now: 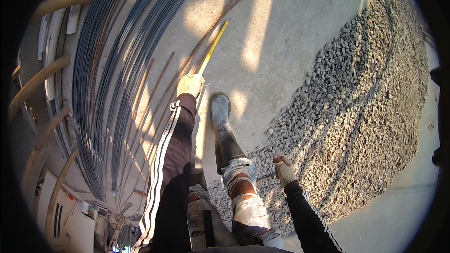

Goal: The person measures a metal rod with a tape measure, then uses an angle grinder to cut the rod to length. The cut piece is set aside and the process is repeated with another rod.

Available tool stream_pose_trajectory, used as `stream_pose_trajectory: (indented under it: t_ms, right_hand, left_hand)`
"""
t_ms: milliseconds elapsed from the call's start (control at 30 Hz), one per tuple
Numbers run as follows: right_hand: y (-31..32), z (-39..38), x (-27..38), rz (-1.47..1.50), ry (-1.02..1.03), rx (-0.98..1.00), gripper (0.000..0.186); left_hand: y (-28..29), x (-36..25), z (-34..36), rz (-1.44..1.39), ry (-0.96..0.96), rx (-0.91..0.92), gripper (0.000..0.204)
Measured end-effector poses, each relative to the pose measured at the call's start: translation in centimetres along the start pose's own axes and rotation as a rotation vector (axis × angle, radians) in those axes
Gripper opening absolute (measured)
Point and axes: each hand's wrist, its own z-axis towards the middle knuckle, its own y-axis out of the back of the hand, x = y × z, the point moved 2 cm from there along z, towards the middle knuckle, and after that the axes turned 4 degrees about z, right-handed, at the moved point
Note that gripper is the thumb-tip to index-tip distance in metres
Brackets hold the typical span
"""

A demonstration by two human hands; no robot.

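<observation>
My gloved left hand [190, 84] is closed on a yellow tape measure [213, 47], whose blade stretches away up the floor beside rusty steel bars [212, 25]. The hand is at those bars; whether it grips one too, I cannot tell. My gloved right hand [284, 168] is low on the right, above the gravel, with curled fingers; what is in them, if anything, I cannot make out. My booted foot [220, 112] stands on the concrete right of the tape, below ripped trousers.
Long bundles of dark rebar [101, 89] curve along the left. Beyond them are white pipes [50, 83] and curved wooden poles [40, 79]. A large gravel pile [365, 126] spreads across the right on the concrete floor [286, 28]. A pale panel [60, 215] is at the lower left.
</observation>
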Motion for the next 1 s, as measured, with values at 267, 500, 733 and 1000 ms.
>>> stream_pose_trajectory:
  t_ms: [267, 500, 733, 1000]
  right_hand:
    - [-2.3, 0.0, -0.4, 0.055, -0.021, 0.038, 0.026]
    - [-2.7, -0.2, 0.2, 0.063, -0.039, 0.050, 0.026]
    - [-1.7, 0.3, 0.5, 0.037, -0.031, 0.032, 0.025]
    - [-1.3, -0.7, 1.2, 0.001, -0.031, 0.008, 0.025]
  left_hand:
    - [-0.4, 2.3, 0.2, -0.034, 0.063, 0.080, 0.042]
    - [-0.8, 3.1, 0.8, -0.090, 0.046, 0.080, 0.037]
    - [-0.5, 3.3, 1.0, -0.036, -0.031, -0.012, 0.034]
    - [1.8, 2.1, -0.7, -0.394, 0.154, 0.184, 0.029]
